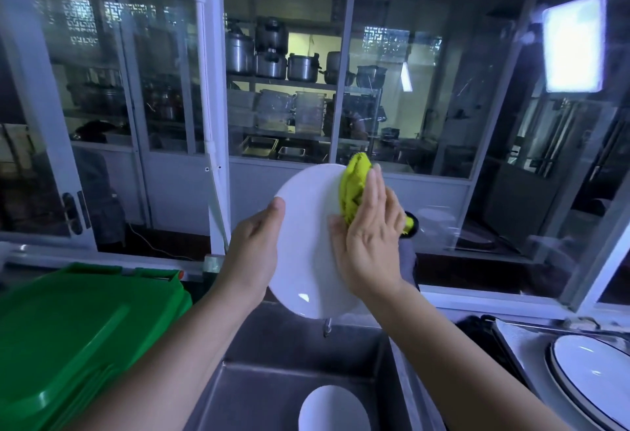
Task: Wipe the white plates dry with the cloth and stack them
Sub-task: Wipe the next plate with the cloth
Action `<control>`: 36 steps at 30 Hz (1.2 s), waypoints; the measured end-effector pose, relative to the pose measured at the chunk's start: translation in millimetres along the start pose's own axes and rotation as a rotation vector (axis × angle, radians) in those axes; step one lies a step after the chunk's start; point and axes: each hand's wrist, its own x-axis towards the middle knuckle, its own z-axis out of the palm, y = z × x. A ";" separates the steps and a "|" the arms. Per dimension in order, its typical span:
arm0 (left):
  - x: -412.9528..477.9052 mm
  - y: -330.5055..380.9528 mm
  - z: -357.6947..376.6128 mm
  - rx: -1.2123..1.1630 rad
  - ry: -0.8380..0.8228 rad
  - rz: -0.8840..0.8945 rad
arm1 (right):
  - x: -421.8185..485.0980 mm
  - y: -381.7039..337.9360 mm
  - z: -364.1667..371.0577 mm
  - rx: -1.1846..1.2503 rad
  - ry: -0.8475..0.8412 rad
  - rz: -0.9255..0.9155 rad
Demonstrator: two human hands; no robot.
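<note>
I hold a white plate upright over the sink, its face towards me. My left hand grips its left rim, thumb on the front. My right hand presses a yellow-green cloth flat against the plate's upper right part, fingers stretched out. Another white plate lies down in the steel sink. At the right, a white plate with a dark rim rests on the counter.
A green plastic bin lid fills the lower left. A tap spout hangs just under the held plate. Behind stands a glass partition with shelves of pots beyond it. A dark bag lies right of the sink.
</note>
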 end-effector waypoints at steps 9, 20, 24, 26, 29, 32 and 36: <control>21.7 -11.2 5.1 -0.396 0.114 -0.223 | -27.6 -41.9 10.5 -0.033 -0.277 -0.425; 27.4 -11.1 -11.6 -0.262 0.244 -0.192 | -47.2 49.0 5.8 -0.130 -0.202 -0.497; 22.0 -18.5 -4.7 -0.123 0.153 -0.226 | -4.8 53.8 -3.3 -0.169 -0.185 -0.344; 19.9 -21.2 2.4 -0.086 0.127 -0.237 | 13.3 44.5 -3.7 -0.178 -0.201 -0.358; 22.2 -23.3 9.9 -0.038 0.133 -0.240 | 19.7 23.6 4.3 -0.161 -0.243 -0.422; 20.6 -24.1 18.2 0.036 0.100 -0.183 | 14.9 3.2 15.3 -0.077 -0.254 -0.459; 15.5 -24.9 21.4 0.033 -0.004 -0.062 | 28.9 -1.2 16.9 -0.088 -0.144 -0.533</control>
